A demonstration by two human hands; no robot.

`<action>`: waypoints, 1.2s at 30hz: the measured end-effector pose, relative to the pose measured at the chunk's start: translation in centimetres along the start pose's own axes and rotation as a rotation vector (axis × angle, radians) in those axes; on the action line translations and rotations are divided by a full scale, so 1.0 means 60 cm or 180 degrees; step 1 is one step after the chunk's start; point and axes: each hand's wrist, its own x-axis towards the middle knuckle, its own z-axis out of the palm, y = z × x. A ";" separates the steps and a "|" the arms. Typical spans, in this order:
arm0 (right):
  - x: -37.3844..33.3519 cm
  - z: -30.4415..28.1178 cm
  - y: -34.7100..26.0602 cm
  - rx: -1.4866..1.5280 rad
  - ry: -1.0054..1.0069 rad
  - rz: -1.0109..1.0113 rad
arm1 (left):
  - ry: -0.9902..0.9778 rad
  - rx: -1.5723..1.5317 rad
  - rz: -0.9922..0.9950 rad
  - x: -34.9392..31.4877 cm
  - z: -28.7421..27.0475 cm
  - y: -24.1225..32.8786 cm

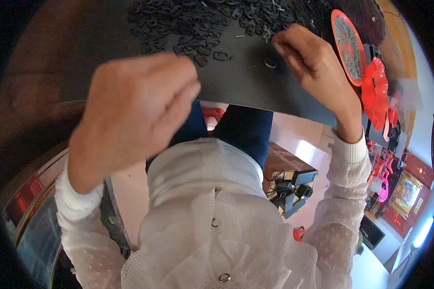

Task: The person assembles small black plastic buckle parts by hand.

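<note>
Your right hand [313, 62] pinches narrowly at small black parts [197, 24], heaped at twelve o'clock on the dark table [246, 82]. Your left hand [135, 111] is curled; its contents I cannot tell. A careless sweep could push pieces off the edge.

Two bare hands show: the left hand [135, 108] and the right hand [308, 58]. One dark grey flat counter [246, 84] carries one heap of small black plastic loop parts [188, 21], too many to count. Right of that heap lie one round red plastic dish of tiny metal pieces [348, 45] and one wavy-rimmed red plastic dish [375, 91].
</note>
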 end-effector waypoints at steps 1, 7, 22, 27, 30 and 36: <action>-0.008 -0.003 -0.005 0.0034 0.0025 0.0042 | -0.0088 -0.0318 -0.0101 -0.009 0.008 0.010; -0.048 -0.011 -0.032 0.0188 -0.0033 0.0405 | 0.0062 -0.0886 0.0027 -0.029 0.058 0.039; 0.015 0.045 -0.090 -0.0338 0.0235 -0.0050 | 0.0361 -0.0919 0.0054 -0.030 0.089 0.038; 0.038 0.069 -0.100 -0.0907 0.0373 -0.0483 | 0.0488 -0.0984 -0.0031 -0.040 0.087 0.037; 0.016 0.085 -0.117 -0.0922 0.0569 -0.0533 | 0.0609 -0.1137 -0.0131 -0.049 0.082 0.035; -0.027 0.091 -0.147 -0.0716 0.0453 -0.0256 | 0.0838 -0.1842 -0.0749 -0.072 0.092 0.032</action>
